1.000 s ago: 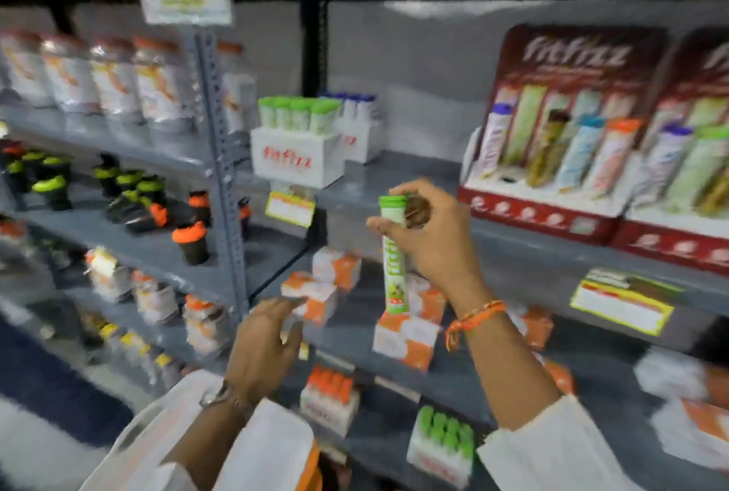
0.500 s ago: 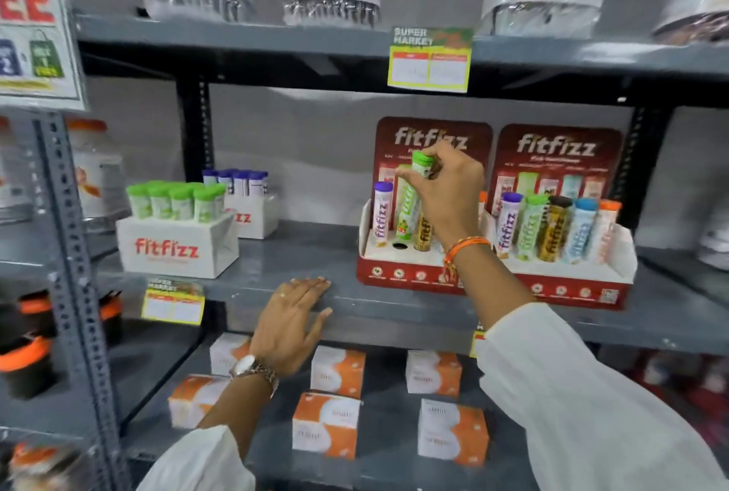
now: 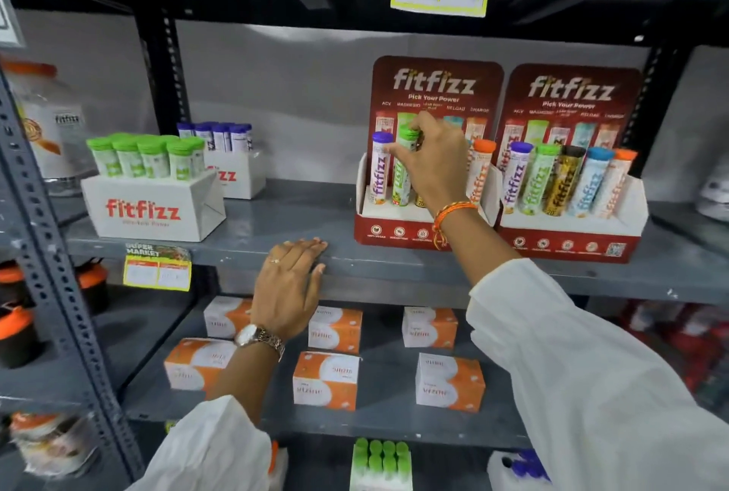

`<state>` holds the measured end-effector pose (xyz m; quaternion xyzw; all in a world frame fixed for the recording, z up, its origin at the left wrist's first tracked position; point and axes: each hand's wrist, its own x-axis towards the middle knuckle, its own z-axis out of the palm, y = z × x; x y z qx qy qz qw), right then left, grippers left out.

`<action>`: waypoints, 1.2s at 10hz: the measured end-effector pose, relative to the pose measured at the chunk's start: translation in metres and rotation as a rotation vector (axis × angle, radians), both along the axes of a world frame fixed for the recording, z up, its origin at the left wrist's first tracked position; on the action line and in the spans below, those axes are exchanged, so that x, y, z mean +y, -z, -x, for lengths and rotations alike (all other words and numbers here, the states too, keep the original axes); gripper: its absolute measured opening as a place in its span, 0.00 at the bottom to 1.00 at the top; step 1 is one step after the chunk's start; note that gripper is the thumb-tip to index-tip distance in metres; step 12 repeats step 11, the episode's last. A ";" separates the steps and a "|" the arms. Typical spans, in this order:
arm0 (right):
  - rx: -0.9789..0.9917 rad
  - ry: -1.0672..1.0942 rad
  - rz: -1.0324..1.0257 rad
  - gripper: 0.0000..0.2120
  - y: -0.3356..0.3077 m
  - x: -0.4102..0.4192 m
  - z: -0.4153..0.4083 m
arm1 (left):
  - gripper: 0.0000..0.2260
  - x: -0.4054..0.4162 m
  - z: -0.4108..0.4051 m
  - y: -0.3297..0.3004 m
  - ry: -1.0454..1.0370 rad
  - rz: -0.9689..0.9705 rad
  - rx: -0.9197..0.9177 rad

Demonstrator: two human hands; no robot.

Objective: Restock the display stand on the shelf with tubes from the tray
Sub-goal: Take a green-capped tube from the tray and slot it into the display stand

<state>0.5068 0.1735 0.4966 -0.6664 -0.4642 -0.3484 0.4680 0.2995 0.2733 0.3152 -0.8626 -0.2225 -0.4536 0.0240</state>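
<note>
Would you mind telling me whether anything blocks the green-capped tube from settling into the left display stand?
Nothing visible does. The right hand holds the green-capped tube by its cap, already standing in the left display stand beside the purple-capped tube.

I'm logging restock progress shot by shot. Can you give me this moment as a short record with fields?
right hand: right hand grips the cap of the green tube, seating it in the left display stand
left hand: left hand flat on the shelf edge, holding nothing
neighbour: purple tube beside the green one
right stand: right display stand holds five tubes
</note>
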 end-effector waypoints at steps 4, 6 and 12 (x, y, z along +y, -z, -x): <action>0.050 0.133 0.301 0.18 -0.023 0.008 -0.006 | 0.17 0.001 -0.001 0.003 -0.016 0.009 -0.012; -0.014 0.210 0.419 0.12 -0.030 0.015 -0.014 | 0.17 0.000 -0.002 0.003 -0.035 0.009 -0.012; 0.212 -0.132 -0.010 0.12 -0.050 -0.112 0.023 | 0.18 -0.009 -0.001 -0.002 -0.062 0.056 -0.038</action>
